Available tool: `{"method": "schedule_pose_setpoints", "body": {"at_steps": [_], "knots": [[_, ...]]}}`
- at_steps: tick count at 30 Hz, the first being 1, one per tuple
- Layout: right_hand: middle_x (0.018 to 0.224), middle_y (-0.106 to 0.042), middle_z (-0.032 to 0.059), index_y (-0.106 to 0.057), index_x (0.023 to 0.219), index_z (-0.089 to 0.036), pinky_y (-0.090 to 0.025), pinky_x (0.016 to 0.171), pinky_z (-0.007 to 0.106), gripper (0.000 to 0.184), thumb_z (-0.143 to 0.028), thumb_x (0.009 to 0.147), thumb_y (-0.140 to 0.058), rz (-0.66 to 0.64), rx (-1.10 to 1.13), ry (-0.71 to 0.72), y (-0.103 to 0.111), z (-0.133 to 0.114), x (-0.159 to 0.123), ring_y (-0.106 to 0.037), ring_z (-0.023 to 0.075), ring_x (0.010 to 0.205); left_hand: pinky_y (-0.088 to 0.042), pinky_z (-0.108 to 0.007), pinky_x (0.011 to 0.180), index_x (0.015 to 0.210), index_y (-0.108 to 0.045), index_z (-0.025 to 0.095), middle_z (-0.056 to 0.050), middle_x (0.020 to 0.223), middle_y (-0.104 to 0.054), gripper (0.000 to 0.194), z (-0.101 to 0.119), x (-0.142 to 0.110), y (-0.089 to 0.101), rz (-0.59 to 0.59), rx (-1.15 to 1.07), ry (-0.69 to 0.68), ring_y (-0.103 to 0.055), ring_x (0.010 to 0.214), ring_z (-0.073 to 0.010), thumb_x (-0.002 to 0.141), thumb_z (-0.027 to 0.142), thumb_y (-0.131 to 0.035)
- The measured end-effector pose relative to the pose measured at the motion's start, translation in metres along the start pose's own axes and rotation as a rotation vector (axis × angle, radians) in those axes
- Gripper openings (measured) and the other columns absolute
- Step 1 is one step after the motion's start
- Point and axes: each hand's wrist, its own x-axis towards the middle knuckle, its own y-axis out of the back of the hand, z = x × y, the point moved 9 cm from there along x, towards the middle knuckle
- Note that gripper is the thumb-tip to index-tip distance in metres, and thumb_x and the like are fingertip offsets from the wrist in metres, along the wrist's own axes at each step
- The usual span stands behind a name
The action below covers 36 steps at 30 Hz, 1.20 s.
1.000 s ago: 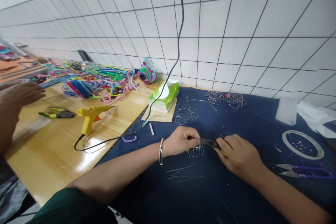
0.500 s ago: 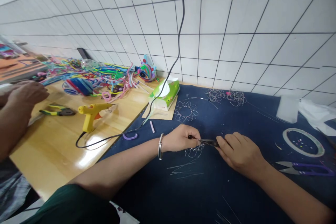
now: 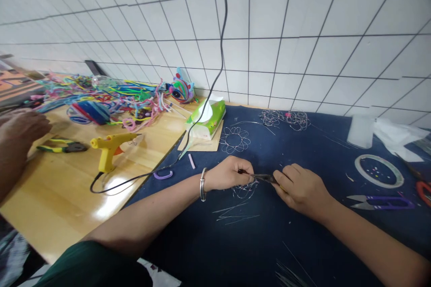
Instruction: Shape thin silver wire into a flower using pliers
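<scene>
My left hand (image 3: 230, 173), with a silver bangle at the wrist, pinches a looped wire piece (image 3: 244, 189) that hangs below its fingers over the dark blue cloth. My right hand (image 3: 299, 189) is wrapped round the handles of dark-jawed pliers (image 3: 264, 178). The jaws point left and meet the wire at my left fingertips; their exact bite is too small to make out. Below lie several loose cut wires (image 3: 235, 214). A flower-shaped wire piece (image 3: 235, 140) rests flat beyond my left hand.
Purple thread snips (image 3: 382, 202) and a ring-shaped dish (image 3: 380, 171) lie at right. A tissue pack (image 3: 207, 119), a yellow glue gun (image 3: 111, 145) with its cord and yellow-green pliers (image 3: 62, 145) are leftward. Another person's hand (image 3: 23, 128) rests on the wooden table.
The view has shifted slightly, so the whole scene sits further left and the red handle at right comes in. Both hands keep their hold, pliers still at the wire.
</scene>
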Motion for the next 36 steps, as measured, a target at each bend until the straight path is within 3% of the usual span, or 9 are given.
{"method": "schedule_pose_setpoints", "body": {"at_steps": [7, 13, 20, 28, 36], "knots": [[0.075, -0.053, 0.0057, -0.059, 0.090, -0.016, -0.037, 0.066, 0.029, 0.020, -0.028, 0.083, -0.045, -0.044, 0.103, -0.090, -0.010, 0.012, -0.003, -0.046, 0.0162, 0.073, -0.026, -0.014, 0.041, 0.070, -0.058, 0.012, 0.005, 0.051, -0.043, 0.014, -0.011, 0.003, -0.006, 0.057, -0.173, 0.116, -0.033, 0.043, -0.0031, 0.074, 0.024, -0.053], [0.080, -0.055, 0.0038, -0.054, 0.088, -0.018, -0.041, 0.069, 0.028, 0.013, -0.028, 0.079, -0.051, 0.015, 0.451, -0.349, -0.013, 0.037, -0.006, -0.050, 0.0152, 0.077, -0.027, -0.014, 0.040, 0.073, -0.057, 0.012, 0.005, 0.052, -0.047, 0.016, -0.022, 0.007, -0.007, 0.124, -0.253, 0.192, -0.037, 0.041, -0.0028, 0.074, 0.027, -0.053], [0.085, -0.053, 0.0036, -0.049, 0.089, -0.019, -0.042, 0.072, 0.030, 0.019, -0.026, 0.074, -0.057, 0.097, 0.739, -0.400, 0.005, 0.034, -0.003, -0.050, 0.0150, 0.079, -0.028, -0.014, 0.040, 0.069, -0.055, 0.011, 0.005, 0.052, -0.047, 0.016, -0.010, 0.019, -0.015, 0.173, -0.381, 0.151, -0.034, 0.040, -0.0019, 0.073, 0.027, -0.056], [0.087, -0.048, 0.0036, -0.044, 0.093, -0.019, -0.042, 0.072, 0.032, 0.039, -0.031, 0.064, -0.066, 0.226, 0.734, -0.467, 0.021, 0.044, -0.012, -0.047, 0.0171, 0.081, -0.029, -0.015, 0.041, 0.072, -0.058, 0.009, 0.003, 0.056, -0.048, 0.012, 0.006, 0.037, -0.032, 0.191, -0.417, 0.130, -0.037, 0.043, -0.0025, 0.072, 0.021, -0.056], [0.085, -0.049, 0.0028, -0.045, 0.091, -0.019, -0.041, 0.073, 0.031, 0.029, -0.018, 0.066, -0.060, 0.208, 0.676, -0.503, 0.008, 0.049, -0.015, -0.047, 0.0161, 0.081, -0.031, -0.015, 0.041, 0.072, -0.056, 0.010, 0.003, 0.057, -0.050, 0.012, 0.009, 0.052, -0.039, 0.246, -0.447, 0.051, -0.039, 0.042, -0.0028, 0.074, 0.022, -0.055]]}}
